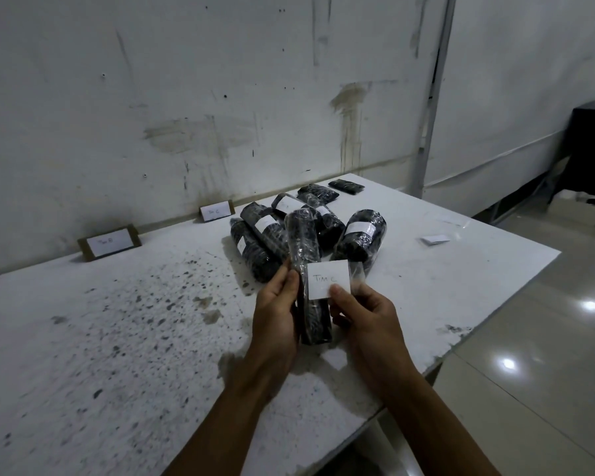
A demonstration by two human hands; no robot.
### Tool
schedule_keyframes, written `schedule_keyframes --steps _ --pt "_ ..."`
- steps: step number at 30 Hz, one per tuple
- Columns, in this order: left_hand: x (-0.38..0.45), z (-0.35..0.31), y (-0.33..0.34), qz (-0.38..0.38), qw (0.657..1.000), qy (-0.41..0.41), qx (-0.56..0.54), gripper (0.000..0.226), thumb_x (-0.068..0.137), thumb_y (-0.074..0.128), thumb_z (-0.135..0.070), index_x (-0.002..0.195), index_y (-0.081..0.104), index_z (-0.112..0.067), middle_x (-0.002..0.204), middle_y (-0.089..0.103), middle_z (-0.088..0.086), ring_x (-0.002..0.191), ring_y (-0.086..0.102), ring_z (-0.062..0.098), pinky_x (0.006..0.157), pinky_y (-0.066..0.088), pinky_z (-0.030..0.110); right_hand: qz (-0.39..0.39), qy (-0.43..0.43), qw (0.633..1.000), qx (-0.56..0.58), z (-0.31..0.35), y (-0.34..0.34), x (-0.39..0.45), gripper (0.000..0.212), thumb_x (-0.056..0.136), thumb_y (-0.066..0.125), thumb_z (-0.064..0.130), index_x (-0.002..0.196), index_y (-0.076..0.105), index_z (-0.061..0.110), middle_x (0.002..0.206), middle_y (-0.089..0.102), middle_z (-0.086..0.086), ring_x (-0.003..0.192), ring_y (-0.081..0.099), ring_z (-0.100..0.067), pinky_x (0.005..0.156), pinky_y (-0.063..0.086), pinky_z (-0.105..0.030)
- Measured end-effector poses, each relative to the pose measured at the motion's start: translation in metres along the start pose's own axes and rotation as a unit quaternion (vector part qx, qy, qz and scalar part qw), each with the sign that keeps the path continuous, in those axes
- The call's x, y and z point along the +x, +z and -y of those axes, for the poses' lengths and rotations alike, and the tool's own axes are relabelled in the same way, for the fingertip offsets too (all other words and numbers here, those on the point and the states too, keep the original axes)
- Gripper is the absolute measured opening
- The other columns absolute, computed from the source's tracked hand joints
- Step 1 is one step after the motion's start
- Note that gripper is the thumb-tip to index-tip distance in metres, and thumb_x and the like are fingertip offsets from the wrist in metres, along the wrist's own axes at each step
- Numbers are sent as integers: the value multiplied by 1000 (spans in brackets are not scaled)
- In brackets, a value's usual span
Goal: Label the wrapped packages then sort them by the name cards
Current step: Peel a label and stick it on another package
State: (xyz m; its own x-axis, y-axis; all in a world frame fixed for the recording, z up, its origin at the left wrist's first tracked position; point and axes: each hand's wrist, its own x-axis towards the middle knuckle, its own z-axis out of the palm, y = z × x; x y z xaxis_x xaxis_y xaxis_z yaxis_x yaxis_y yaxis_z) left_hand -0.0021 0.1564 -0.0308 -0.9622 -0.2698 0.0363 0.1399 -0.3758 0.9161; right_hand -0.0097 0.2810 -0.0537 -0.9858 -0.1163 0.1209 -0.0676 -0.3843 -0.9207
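Observation:
My left hand (277, 316) grips a long black package wrapped in clear film (304, 242), held upright above the table. My right hand (364, 314) pinches a white paper label (327, 280) reading "TIM C" against the front of that package. Behind them lies a pile of several similar black wrapped packages (359, 238), most bearing white labels. Two name cards lean against the wall: one (110, 242) at the left, one (216, 211) further right that seems to read "Tim C".
The white table (117, 338) is speckled with dark stains. A stack of loose white labels (435, 239) lies near its right edge. A lone black package (346, 186) sits at the far corner. Tiled floor (547, 338) lies to the right.

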Motion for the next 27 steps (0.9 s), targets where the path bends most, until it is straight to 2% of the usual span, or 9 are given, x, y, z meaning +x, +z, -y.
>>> schedule_keyframes --steps 2,6,9,11,15,18,20,23,27 --pt "0 0 1 -16 1000 6 3 26 105 47 -16 121 68 -14 100 79 9 88 76 23 72 61 34 -2 -2 1000 -1 -1 0 0 33 83 77 37 96 75 6 95 68 -25 90 59 -34 87 51 -54" --pt "-1 0 3 -31 999 7 27 24 106 47 -16 106 71 -16 86 80 3 76 75 15 63 60 27 16 -4 1000 -20 -2 -1 -1 23 87 75 36 89 75 13 101 70 -26 94 61 -37 92 51 -58" --pt "-2 0 5 -46 997 14 55 26 106 49 -26 101 73 -19 88 80 3 78 75 17 66 58 31 19 -11 999 -45 -1 -1 -2 26 87 73 38 91 75 13 89 70 -15 87 60 -29 87 51 -56" --pt "-3 -2 6 -61 996 15 61 28 105 50 -31 97 75 -20 87 79 5 79 74 21 69 59 35 25 -23 997 -68 -1 0 -4 26 91 71 37 96 76 11 90 70 -15 84 60 -27 87 50 -53" --pt "-5 -5 8 -85 995 -2 49 34 102 53 -39 91 77 -19 88 79 11 85 74 30 82 60 48 34 -30 996 -82 0 1 -5 33 90 72 38 97 74 6 102 72 -22 101 64 -46 96 49 -66" --pt "-4 -6 8 -96 995 -31 27 35 99 56 -42 88 78 -18 88 78 12 84 74 31 85 59 53 41 -27 996 -79 1 3 -7 33 91 72 36 98 74 4 104 73 -21 105 64 -49 96 48 -68" --pt "-3 -6 9 -97 994 -46 15 34 99 58 -42 88 78 -17 86 78 12 80 73 30 82 59 52 39 -26 997 -67 2 3 -8 29 95 70 28 98 72 0 102 74 -22 103 65 -50 93 54 -63" --pt "-4 -3 13 -106 992 -60 -14 34 98 59 -41 86 79 -16 88 78 14 81 73 33 80 59 52 29 -24 999 -36 5 4 -10 31 93 68 22 96 68 -9 97 73 -25 92 69 -43 76 59 -44" --pt "0 0 14 -109 993 -44 -30 35 98 59 -40 80 81 -20 88 78 13 83 73 32 89 56 59 15 -39 997 -59 6 6 -11 26 94 69 25 90 72 0 95 73 -21 84 65 -31 77 52 -44"
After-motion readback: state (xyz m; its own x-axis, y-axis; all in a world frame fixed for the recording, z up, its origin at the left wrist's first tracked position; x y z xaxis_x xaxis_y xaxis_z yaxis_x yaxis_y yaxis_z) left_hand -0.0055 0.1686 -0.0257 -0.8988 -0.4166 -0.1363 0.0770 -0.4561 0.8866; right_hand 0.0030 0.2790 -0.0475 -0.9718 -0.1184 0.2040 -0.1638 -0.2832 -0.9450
